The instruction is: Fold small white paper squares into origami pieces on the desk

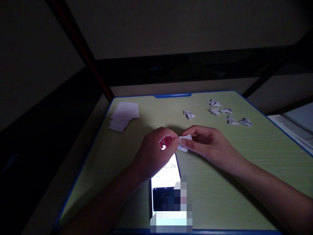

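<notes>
Between my two hands is a small piece of white paper (187,138), partly folded. My left hand (157,151) pinches its left edge with thumb and index finger. From the right, my right hand (207,140) grips the same paper, thumb in front and fingers behind. Some of the folds are hidden by the fingers. Below my left hand lies a phone (165,179) with a lit screen showing digits, its lower part blurred out. A small folded paper figure (189,115) sits just beyond my hands.
Several similar folded paper figures (226,111) lie at the far right of the light green table (220,202). A loose stack of white paper sheets (125,112) rests at the far left. Blue trim edges the tabletop, with a blue handle-like strip (173,95) at the back.
</notes>
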Action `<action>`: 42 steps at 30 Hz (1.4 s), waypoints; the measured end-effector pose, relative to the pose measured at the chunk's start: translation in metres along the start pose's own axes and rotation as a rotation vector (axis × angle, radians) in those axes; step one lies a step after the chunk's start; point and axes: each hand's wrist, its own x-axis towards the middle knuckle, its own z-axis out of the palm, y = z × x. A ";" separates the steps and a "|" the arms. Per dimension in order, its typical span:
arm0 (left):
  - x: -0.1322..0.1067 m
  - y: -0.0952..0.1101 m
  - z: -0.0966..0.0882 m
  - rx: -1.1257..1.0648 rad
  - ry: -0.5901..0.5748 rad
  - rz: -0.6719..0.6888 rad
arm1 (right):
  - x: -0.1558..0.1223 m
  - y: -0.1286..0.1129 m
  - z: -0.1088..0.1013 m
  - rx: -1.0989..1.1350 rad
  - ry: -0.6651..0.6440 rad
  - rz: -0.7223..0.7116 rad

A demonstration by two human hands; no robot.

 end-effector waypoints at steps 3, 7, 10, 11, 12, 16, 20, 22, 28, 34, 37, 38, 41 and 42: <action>0.001 0.001 -0.001 -0.011 -0.006 0.003 | 0.000 0.000 -0.001 -0.006 -0.018 0.008; 0.002 0.002 -0.001 -0.075 -0.027 -0.044 | -0.001 0.000 -0.002 -0.053 -0.016 -0.005; 0.003 0.002 -0.001 -0.111 -0.036 -0.074 | -0.001 0.000 -0.002 -0.067 -0.017 -0.021; 0.003 0.002 -0.001 -0.116 -0.039 -0.082 | -0.001 0.000 -0.002 -0.071 -0.021 -0.023; 0.003 0.002 -0.002 -0.115 -0.045 -0.086 | -0.001 0.000 -0.002 -0.075 -0.027 -0.022; 0.003 0.003 -0.003 -0.104 -0.070 -0.082 | -0.001 0.000 -0.003 -0.088 -0.044 -0.021; 0.001 0.001 -0.002 -0.092 -0.068 -0.064 | -0.001 0.003 -0.004 -0.078 -0.069 -0.011; 0.001 0.001 -0.001 -0.081 -0.055 -0.050 | -0.001 0.004 -0.004 -0.073 -0.080 -0.002; -0.001 0.000 -0.002 -0.020 -0.035 -0.008 | 0.002 0.006 -0.002 -0.084 -0.072 -0.022; -0.001 -0.001 -0.001 0.040 -0.017 0.047 | 0.001 0.007 -0.002 -0.057 -0.048 -0.016; -0.001 -0.001 -0.001 0.043 -0.003 0.044 | 0.001 0.005 -0.003 0.008 -0.085 -0.014; -0.001 -0.002 -0.001 0.038 0.002 0.035 | 0.001 0.004 -0.004 0.029 -0.110 -0.020; -0.001 -0.002 -0.001 0.030 0.003 -0.016 | 0.002 0.003 -0.004 0.088 -0.140 -0.036; -0.001 -0.003 -0.001 0.029 -0.004 -0.033 | 0.002 0.004 -0.004 0.113 -0.123 -0.034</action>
